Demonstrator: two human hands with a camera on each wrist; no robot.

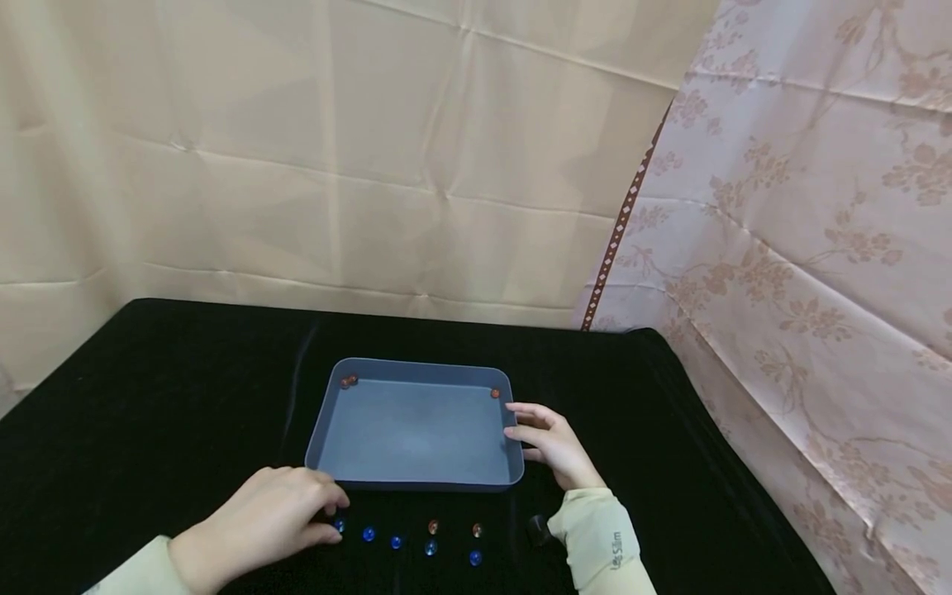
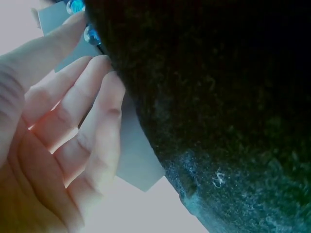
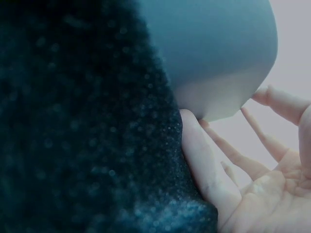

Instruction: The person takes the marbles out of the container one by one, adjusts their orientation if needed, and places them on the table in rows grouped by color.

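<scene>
My left hand (image 1: 278,508) is at the front left corner of the blue-grey tray (image 1: 416,430). Its thumb and index finger stand either side of a blue glass marble (image 1: 339,525) on the black cloth; the left wrist view shows a gap between this marble (image 2: 91,35) and the fingertips below it. To its right lie several more blue marbles (image 1: 368,534) and two orange-brown ones (image 1: 434,526). At the tray's right wall, my right hand (image 1: 554,446) touches the rim and outer side with extended fingers. Orange-brown marbles (image 1: 495,393) sit in the tray's two back corners.
Black cloth (image 1: 193,397) covers the table. A small dark block-like object (image 1: 539,530) is by the right wrist. A cream curtain (image 1: 372,165) hangs behind the table, and a pink floral curtain (image 1: 803,248) hangs on the right.
</scene>
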